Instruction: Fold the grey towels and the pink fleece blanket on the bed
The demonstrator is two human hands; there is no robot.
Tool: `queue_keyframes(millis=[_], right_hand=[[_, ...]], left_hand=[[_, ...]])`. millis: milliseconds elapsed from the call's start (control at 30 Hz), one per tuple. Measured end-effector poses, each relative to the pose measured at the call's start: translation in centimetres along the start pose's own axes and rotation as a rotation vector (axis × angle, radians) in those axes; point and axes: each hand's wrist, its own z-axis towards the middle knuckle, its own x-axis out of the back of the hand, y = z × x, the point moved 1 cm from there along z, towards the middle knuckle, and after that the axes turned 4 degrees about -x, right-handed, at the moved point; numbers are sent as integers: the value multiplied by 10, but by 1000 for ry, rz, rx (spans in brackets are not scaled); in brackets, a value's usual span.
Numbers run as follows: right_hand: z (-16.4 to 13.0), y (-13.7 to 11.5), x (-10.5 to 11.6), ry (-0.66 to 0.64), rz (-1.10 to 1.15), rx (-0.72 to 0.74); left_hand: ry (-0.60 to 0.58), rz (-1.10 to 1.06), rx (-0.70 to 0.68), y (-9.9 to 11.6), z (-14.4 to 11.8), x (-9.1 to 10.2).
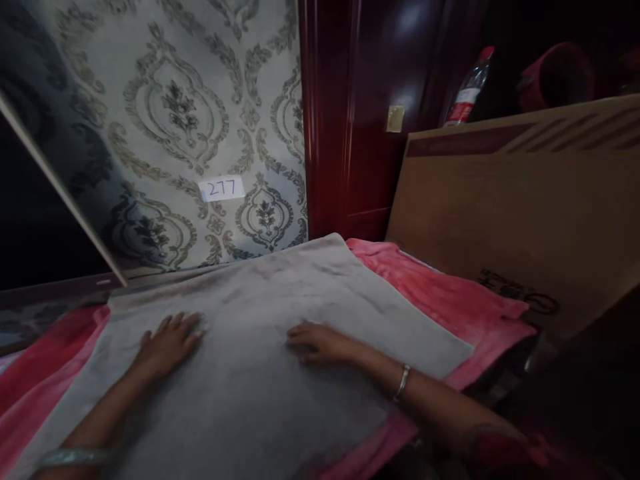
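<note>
A grey cloth (250, 400) lies spread over a red and pink blanket (425, 287), which shows along both sides and at the front right. Palm down on the cloth's left part rests my left hand (170, 340), its fingers spread and nothing in it. My right hand (320, 343) lies on the cloth near the middle, fingers stretched toward the left with no object held. Small creases run across the far part of the cloth; its far right corner reaches toward the wall.
Patterned wallpaper with a paper label (222, 188) reading 277 rises behind. A dark red wooden panel (350, 167) adjoins it. At right stands a large cardboard box (515, 200), with a red-capped bottle (469, 90) behind it. A dark screen-like panel (35, 207) stands at left.
</note>
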Motion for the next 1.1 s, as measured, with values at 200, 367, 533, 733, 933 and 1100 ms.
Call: queue_keyframes(millis=[200,367,533,733,933,1100], right_hand=[[-49,103,80,658,53,-695],[-56,159,111,766,-21,-897],[-27,196,125,725,-41,-1042],[1,230,134,700,-105,-1124],[-1,255,131,760,-178,-1119],[-9,253,117,790,-168,-1074]], left_hand=[[-29,87,-56,63,-37,-22],[-24,88,-71,52,-33,-26],[18,79,-111,49,-33,-30],[18,51,-120,48,-35,-32],[15,25,-116,47,-37,-33],[41,-20,-112,48,-43,-31]])
